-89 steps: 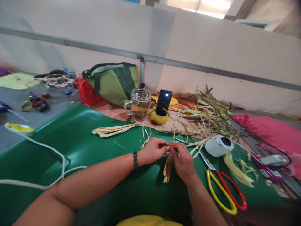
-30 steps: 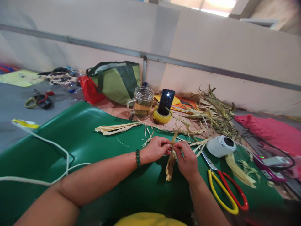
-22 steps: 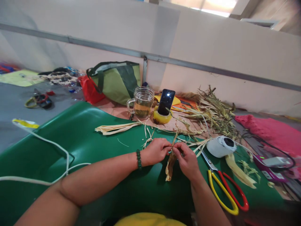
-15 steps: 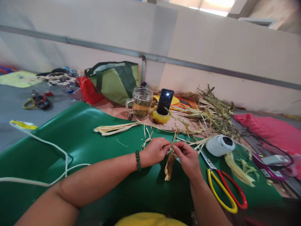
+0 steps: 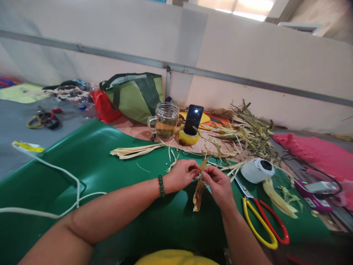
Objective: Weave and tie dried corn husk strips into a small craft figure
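A brown, crinkled strip of dried corn husk (image 5: 198, 197) hangs down between my hands, its flatter tip sticking up above the fingertips. My left hand (image 5: 180, 176), with a green bead bracelet at the wrist, pinches the husk from the left. From the right, my right hand (image 5: 219, 184) pinches it at nearly the same spot, thumb and forefinger closed. Part of the husk is hidden behind the fingers. Just beyond my left hand lies a small knotted bunch of pale strips (image 5: 173, 163). Scissors (image 5: 260, 213) with one yellow and one red handle lie right of my right hand.
A green mat (image 5: 110, 143) covers the work surface. Behind it stand a glass mug (image 5: 166, 121) and a phone (image 5: 193, 119) in a yellow holder (image 5: 189, 137). To the right are a white thread spool (image 5: 257, 170), dried husks (image 5: 248, 129) and a power strip (image 5: 314, 195). A white cable (image 5: 60, 169) crosses the left.
The husk's upper tip now shows wider and flatter above my fingers. My left fingers have shifted slightly, with a gap showing between them. Other things stay where they were.
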{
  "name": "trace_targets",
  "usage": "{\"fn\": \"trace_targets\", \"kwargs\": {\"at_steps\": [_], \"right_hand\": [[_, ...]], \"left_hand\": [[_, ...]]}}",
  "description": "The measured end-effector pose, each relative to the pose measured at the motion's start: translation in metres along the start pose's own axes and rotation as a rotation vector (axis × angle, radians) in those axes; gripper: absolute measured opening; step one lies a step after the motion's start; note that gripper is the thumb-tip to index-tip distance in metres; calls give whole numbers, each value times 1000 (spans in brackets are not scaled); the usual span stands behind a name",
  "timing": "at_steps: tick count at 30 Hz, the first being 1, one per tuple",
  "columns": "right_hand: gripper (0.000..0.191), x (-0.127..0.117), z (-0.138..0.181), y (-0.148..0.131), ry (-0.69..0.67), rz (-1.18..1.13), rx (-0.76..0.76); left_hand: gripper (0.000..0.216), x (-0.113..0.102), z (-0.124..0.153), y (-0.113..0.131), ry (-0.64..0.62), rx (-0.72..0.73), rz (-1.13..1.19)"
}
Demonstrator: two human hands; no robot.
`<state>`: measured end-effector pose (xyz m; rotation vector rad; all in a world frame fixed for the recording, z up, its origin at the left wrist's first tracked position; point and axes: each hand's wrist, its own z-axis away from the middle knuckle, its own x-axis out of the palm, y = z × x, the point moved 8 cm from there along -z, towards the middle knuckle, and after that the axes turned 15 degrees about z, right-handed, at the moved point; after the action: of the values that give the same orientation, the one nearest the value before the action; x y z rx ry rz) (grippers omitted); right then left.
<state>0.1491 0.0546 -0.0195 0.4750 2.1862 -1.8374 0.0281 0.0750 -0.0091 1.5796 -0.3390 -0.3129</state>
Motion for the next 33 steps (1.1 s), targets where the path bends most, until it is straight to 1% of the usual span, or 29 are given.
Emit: {"fn": "trace_targets", "kwargs": {"at_steps": [1,3,5,6,9,11,13,19,23,27,30,33], "right_hand": [[28,-1,1,0,22,1,-7],[24,-8,3,-2,117,50,-58],[18,-15,7,-11,219,155,-179],[14,-16,9,-17,249,220,-257],[3,-11,14,-32,255,385,-458],[7,-9,14,-38,245,449,-521],[10,-8,14,-41,237,479,-550],[10,-6,14,-42,205,487,-540],[7,-3,13,-40,185,452,-538],[8,-1,12,-38,178,466,-545],[10,-2,11,-34,181,454,-475],[14,-4,9,-27,182,410,-349]], "left_hand": [[14,0,-1,-3,-2,-50,69],[16,-1,-1,-7,18,-122,189],[19,-2,-2,-10,33,-163,281],[21,-3,-2,-11,34,-174,309],[23,-4,-2,-11,31,-189,318],[22,-4,-1,-10,30,-188,291],[19,-4,-1,-8,28,-185,278],[14,0,0,-9,44,-190,335],[20,-1,0,-10,72,-146,335],[24,1,0,-10,51,-123,331],[25,4,0,-10,39,-107,348],[25,5,0,-8,41,-40,333]]}}
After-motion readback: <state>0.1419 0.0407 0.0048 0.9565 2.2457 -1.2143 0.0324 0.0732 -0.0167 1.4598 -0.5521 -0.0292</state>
